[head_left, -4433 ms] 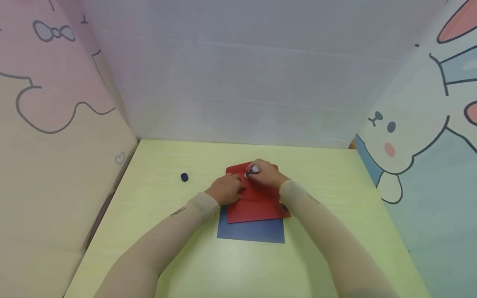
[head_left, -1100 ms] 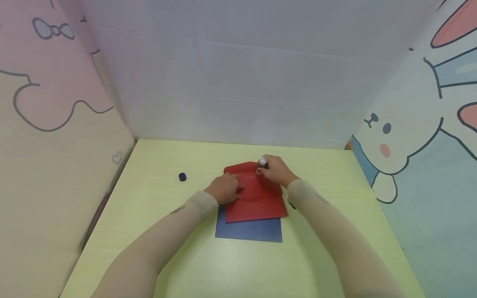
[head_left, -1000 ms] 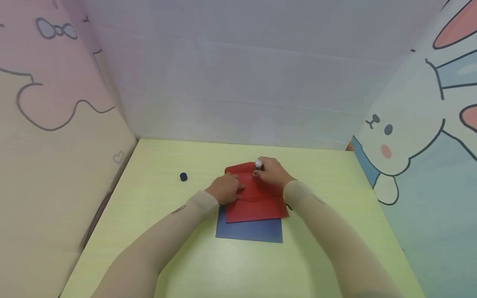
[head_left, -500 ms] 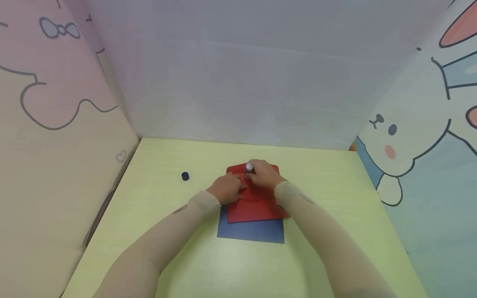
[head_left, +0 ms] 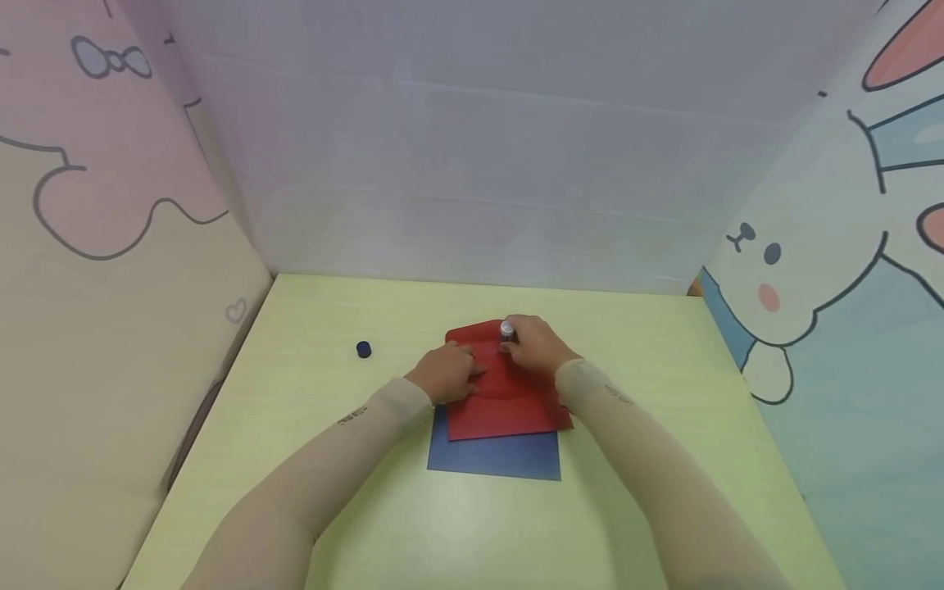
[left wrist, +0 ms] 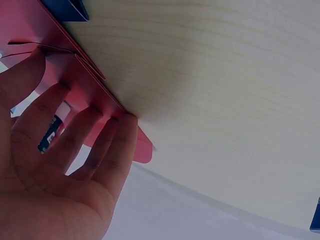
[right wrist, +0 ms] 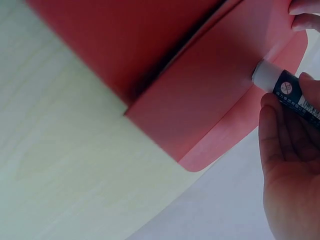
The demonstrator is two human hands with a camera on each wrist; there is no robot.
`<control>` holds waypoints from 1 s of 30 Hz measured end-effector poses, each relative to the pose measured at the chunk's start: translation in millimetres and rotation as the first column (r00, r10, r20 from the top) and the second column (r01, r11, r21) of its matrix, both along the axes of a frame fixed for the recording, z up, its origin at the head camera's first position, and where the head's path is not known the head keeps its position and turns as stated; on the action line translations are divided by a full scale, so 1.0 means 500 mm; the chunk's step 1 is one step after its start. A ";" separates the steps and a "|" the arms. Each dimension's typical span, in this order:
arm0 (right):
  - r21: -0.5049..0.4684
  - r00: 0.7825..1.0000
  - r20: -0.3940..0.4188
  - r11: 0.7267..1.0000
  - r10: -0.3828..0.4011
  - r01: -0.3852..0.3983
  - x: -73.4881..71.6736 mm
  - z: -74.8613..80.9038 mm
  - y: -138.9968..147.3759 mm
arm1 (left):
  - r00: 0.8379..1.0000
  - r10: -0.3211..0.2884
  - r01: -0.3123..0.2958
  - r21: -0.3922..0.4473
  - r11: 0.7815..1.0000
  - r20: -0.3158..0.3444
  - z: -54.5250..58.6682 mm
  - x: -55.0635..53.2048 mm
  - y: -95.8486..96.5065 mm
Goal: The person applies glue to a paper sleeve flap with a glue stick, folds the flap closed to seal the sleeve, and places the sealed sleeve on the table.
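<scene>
My right hand [head_left: 541,342] grips a glue stick [right wrist: 287,89] with a white end and a dark printed label. The stick's white end touches the red envelope [head_left: 509,418] near the fold of its raised flap [right wrist: 220,130]. On the envelope's left side rests my left hand [head_left: 445,374]. In the left wrist view its fingers [left wrist: 125,145] are extended, with the tips on the red paper. Beneath the envelope lies a blue sheet or card [head_left: 496,456], its front part showing; the rest is covered.
A small dark blue cap [head_left: 364,350] stands on the light yellow table [head_left: 457,533], left of the hands. A pale wall [head_left: 472,180] rises behind the table, and cartoon-printed panels [head_left: 804,328] flank it on both sides.
The glue stick in my right hand slid left along the flap, then back right over the last half second. Earlier it was tilted more. My left hand stays in place.
</scene>
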State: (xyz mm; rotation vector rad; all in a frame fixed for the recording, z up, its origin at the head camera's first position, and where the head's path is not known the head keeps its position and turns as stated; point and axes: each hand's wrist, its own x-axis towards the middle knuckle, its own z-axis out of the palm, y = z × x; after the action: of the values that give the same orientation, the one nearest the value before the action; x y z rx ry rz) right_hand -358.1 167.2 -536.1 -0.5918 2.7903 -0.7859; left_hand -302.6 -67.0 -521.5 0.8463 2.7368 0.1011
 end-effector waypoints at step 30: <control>-0.028 0.998 0.051 0.999 -0.029 0.030 -0.012 0.027 -0.008 | 1.000 -0.002 0.002 -0.016 1.000 0.019 -0.007 -0.010 0.000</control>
State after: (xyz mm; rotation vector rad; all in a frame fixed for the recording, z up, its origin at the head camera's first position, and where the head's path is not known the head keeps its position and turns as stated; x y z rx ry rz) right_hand -364.0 162.9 -522.8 -0.5291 2.7517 -0.8363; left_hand -307.8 -67.1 -524.9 0.8396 2.7156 0.0865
